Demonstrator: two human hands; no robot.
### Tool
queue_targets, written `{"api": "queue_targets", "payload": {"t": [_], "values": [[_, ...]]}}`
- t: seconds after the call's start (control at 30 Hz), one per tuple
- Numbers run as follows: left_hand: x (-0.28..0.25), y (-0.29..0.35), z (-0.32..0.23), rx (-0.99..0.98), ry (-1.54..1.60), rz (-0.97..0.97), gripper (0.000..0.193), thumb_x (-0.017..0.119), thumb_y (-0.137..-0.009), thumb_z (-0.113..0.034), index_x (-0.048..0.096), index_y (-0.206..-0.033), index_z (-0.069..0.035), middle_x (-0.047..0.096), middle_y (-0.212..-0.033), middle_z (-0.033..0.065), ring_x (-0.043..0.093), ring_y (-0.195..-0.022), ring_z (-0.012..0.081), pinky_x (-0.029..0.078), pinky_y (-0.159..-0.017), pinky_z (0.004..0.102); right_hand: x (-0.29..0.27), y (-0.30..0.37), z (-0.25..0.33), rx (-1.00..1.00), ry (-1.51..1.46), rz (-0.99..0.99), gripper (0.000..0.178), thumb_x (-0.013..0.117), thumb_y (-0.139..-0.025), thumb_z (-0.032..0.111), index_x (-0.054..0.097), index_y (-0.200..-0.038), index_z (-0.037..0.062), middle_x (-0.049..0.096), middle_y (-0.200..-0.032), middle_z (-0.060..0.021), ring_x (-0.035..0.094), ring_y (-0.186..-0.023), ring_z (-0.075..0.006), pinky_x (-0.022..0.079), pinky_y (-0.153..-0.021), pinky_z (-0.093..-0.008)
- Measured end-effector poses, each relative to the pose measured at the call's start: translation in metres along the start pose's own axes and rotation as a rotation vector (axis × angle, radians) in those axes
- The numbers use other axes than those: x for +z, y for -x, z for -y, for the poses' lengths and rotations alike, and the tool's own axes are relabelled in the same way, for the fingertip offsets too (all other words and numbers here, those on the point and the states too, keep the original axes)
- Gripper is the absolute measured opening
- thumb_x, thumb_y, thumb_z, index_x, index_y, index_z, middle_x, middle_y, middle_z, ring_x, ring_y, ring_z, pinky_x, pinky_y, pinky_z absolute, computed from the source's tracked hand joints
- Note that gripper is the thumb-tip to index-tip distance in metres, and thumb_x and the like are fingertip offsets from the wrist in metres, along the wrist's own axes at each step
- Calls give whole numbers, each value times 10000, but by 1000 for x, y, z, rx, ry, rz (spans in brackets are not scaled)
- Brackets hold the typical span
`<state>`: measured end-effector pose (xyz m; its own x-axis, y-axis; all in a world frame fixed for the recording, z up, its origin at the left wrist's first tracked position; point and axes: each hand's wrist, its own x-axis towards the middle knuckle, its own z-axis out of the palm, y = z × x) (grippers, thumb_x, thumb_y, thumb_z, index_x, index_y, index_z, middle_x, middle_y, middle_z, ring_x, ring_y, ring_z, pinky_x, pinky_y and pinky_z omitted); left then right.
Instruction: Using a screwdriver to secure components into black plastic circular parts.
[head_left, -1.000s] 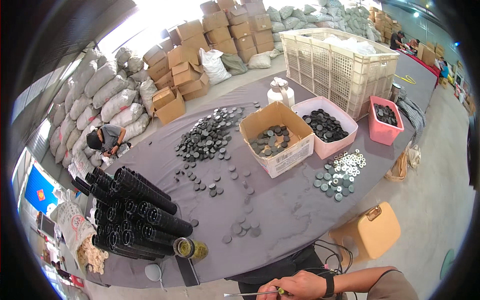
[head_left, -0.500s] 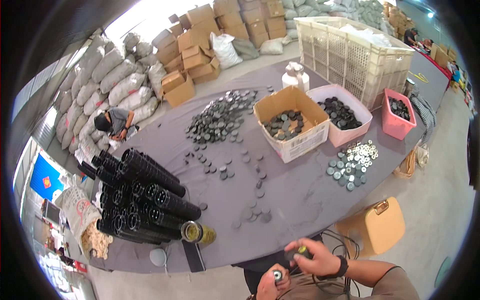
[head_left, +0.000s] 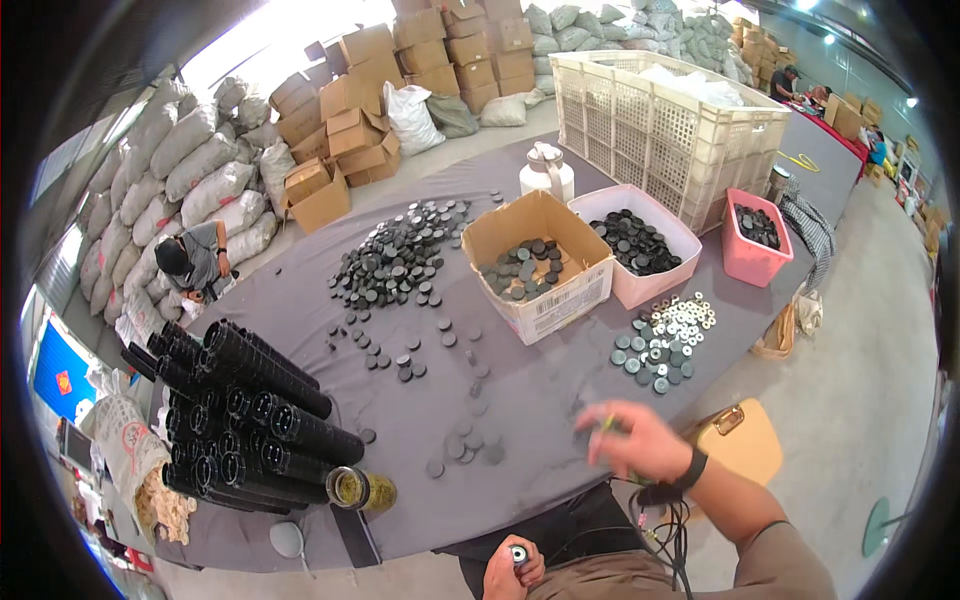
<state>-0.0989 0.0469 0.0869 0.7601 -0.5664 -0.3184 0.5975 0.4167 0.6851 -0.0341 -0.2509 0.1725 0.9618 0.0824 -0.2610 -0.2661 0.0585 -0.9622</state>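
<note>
My left hand (head_left: pixel 510 575) is low at the table's near edge, its fingers closed round a small dark round piece with a pale ring (head_left: pixel 518 554) facing up. My right hand (head_left: pixel 640 440) reaches over the near right of the table, fingers smeared by motion. Something yellow-green shows at its fingertips, and a dark blur lies beside them; whether it grips anything is unclear. Beyond that hand lie white ring washers (head_left: pixel 680 322) and dark round caps (head_left: pixel 641 362). A few blurred dark discs (head_left: pixel 464 440) rest to its left.
A heap of black caps (head_left: pixel 390 262) spreads over the grey-covered table. Black tubes (head_left: pixel 250 410) are stacked left, beside a glass jar (head_left: pixel 362 490). Behind stand a cardboard box (head_left: pixel 555 310), white bin (head_left: pixel 650 283), pink bin (head_left: pixel 752 260) and large crate (head_left: pixel 660 140). Another person (head_left: pixel 200 258) crouches far left.
My right hand has moved up and away from my left, out over the table. My left hand has dropped lower, still holding the ringed piece. The view has shifted.
</note>
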Motion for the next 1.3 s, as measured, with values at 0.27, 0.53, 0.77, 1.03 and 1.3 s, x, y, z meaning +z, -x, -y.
{"api": "queue_targets", "payload": {"t": [0.27, 0.53, 0.77, 1.03, 1.3], "values": [[0, -5, 13, 14, -96, -54, 356, 424, -1084, -429, 518, -1065, -86, 366, -722, -29, 346, -586, 85, 320, -531, 231, -19, -34, 18, -288, -17, -403, 288, 598, -990, 133, 556, -1262, 45, 705, -931, -70, 552, -513, -74, 465, -455, -232], [25, -36, -11, -111, -155, 188, 479, 499, -1045, -522, 496, -1228, -80, 408, -746, -51, 362, -597, 47, 315, -534, 202, 58, 14, -84, -571, 246, 283, 390, 699, -967, 239, 623, -1300, 52, 666, -890, -34, 609, -623, -79, 494, -578, -254], [3, -62, 18, -254, -175, 241, 574, 430, -1081, -499, 501, -1338, 9, 405, -769, -47, 341, -620, 49, 320, -559, 219, 32, 21, -65, 190, -2, 191, 215, 692, -965, 199, 646, -1125, 64, 642, -776, -12, 577, -550, -80, 457, -508, -252], [0, -70, 2, -11, -687, -101, 318, 509, -1068, -282, 610, -1169, 2, 494, -764, -23, 462, -689, 74, 410, -619, 256, -69, -53, -94, -73, -365, -737, 87, 579, -969, 79, 510, -1022, 83, 609, -735, -72, 519, -423, -153, 435, -385, -310], [-42, -116, -33, 472, -1434, -421, 307, 723, -837, -77, 623, -1122, -26, 587, -1011, 156, 619, -876, 329, 515, -752, 416, -59, -42, -95, -111, -390, -736, 195, 575, -994, 113, 512, -1175, 81, 590, -770, -26, 484, -453, -90, 432, -408, -243]]}}
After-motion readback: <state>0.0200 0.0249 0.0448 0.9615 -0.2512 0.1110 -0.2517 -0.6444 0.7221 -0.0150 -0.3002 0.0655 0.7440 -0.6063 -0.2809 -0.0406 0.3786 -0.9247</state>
